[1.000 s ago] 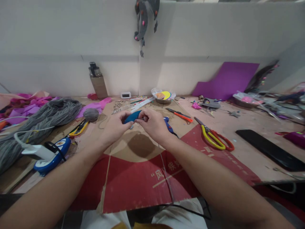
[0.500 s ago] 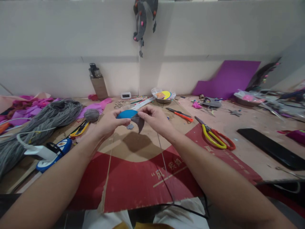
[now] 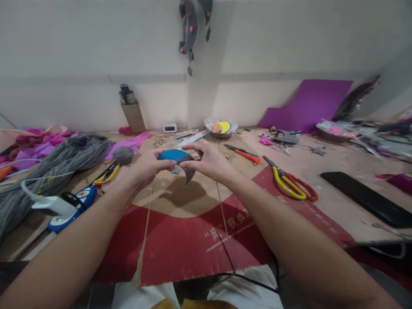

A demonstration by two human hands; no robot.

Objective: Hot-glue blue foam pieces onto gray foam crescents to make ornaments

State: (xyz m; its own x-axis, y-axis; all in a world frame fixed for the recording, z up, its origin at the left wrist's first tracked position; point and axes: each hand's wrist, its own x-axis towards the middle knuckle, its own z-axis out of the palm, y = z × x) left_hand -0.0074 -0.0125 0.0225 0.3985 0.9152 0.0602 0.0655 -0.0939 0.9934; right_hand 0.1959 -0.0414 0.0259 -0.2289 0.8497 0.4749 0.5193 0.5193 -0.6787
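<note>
Head view: the bright blue oval, smooth and curved, of a material I cannot tell, lies between the two hands, above the work surface, its long axis running crosswise from one hand towards the other. The left hand grips its left end, thumb along the lower edge and fingers behind. The right hand has thumb and forefinger parted narrowly around the dark grey, pointed crescent-like piece, whose tip hangs downward. This grey piece sits at the oval's right end, beside the left thumb's tip; the right hand is the nearer one to it. Whether the two pieces are joined or merely overlap I cannot tell.

Beneath them is a flat red-and-brown printed cardboard sheet, with a small pale grey scrap under the oval. To the right lie an orange-and-black cutting tool and scissors with yellow and red handles, both apart from the hands. To the left are a ball of grey yarn and a yellow-and-black cutter. A pale wall stands behind the table.
</note>
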